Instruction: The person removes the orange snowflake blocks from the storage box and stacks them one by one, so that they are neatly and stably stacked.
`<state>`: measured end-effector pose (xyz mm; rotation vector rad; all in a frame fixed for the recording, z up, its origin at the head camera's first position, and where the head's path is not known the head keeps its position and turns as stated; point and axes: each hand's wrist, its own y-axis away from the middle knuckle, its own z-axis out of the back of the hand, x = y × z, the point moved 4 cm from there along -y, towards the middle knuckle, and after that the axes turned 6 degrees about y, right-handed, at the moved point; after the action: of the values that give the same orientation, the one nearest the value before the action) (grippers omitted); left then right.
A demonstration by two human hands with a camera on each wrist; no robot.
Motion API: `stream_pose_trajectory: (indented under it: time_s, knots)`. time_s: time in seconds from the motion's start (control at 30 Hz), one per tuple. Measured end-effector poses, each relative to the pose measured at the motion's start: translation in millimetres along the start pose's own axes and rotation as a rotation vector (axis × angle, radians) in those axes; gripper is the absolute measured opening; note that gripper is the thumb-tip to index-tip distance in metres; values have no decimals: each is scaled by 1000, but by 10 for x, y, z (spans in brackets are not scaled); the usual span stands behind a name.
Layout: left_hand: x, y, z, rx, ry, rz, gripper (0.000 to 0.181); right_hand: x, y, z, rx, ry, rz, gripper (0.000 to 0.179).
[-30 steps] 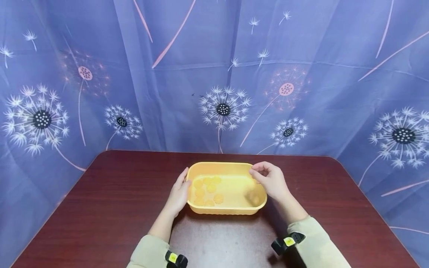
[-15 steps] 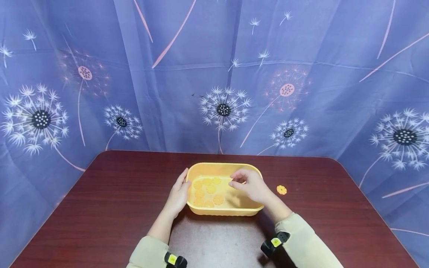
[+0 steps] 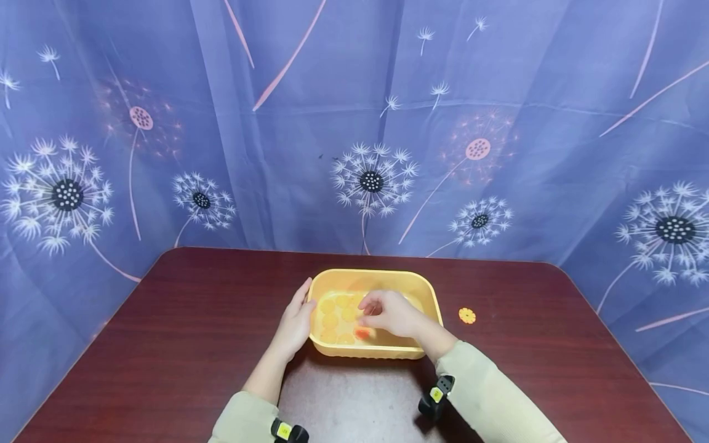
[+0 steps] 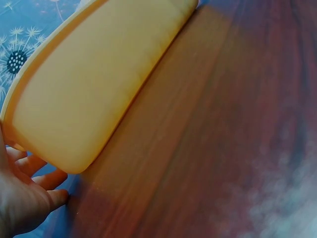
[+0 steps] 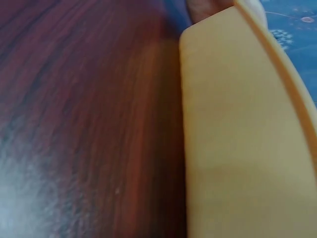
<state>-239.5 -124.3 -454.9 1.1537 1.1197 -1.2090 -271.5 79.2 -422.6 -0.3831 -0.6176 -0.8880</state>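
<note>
A yellow rectangular plastic basin point(image 3: 388, 351) with rounded corners stands on the table. My left hand point(image 3: 295, 321) grips its left end, thumb over the rim and fingers against the outside, as the left wrist view also shows the fingers point(image 4: 48, 179) at the basin's end. Inside, on the left half, lie several flat yellow-orange flower-shaped pieces point(image 3: 330, 320). My right hand point(image 3: 393, 314) is over the basin, thumb and forefinger apart, near these pieces. One piece point(image 3: 362, 334) just below the thumb looks reddish. Another flower-shaped piece point(image 3: 467, 315), orange with a small hole, lies on the table to the right.
The dark red-brown wooden table point(image 3: 177, 344) has rounded far corners. Behind it hangs a blue curtain point(image 3: 310, 154) with dandelion prints. A small black camera sits on each wrist, the right one point(image 3: 434, 397) near the basin's front side.
My right hand went from the basin's right rim leftward into it, towards the pieces. A flower-shaped piece now shows on the table at the right. The left hand stayed at the basin's end.
</note>
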Motion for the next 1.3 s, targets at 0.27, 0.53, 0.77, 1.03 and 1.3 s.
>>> stream_pose_trajectory:
  time_s: [0.27,0.53,0.77,1.03,1.3]
  knots:
    - [-13,-2,-9,-4,9,-3,53,-36,-10,-101,87,10,13,26]
    - [11,0,-8,-10,11,2,53,-25,2,-157,144,82,43,25]
    - [8,-3,-9,-15,15,-11,53,-2,2,-160,147,85,25,24]
    - [-16,-17,4,-15,23,-18,53,18,-30,-134,142,110,47,26]
    - [15,-4,-12,-5,12,-20,52,14,20,-156,142,95,32,27]
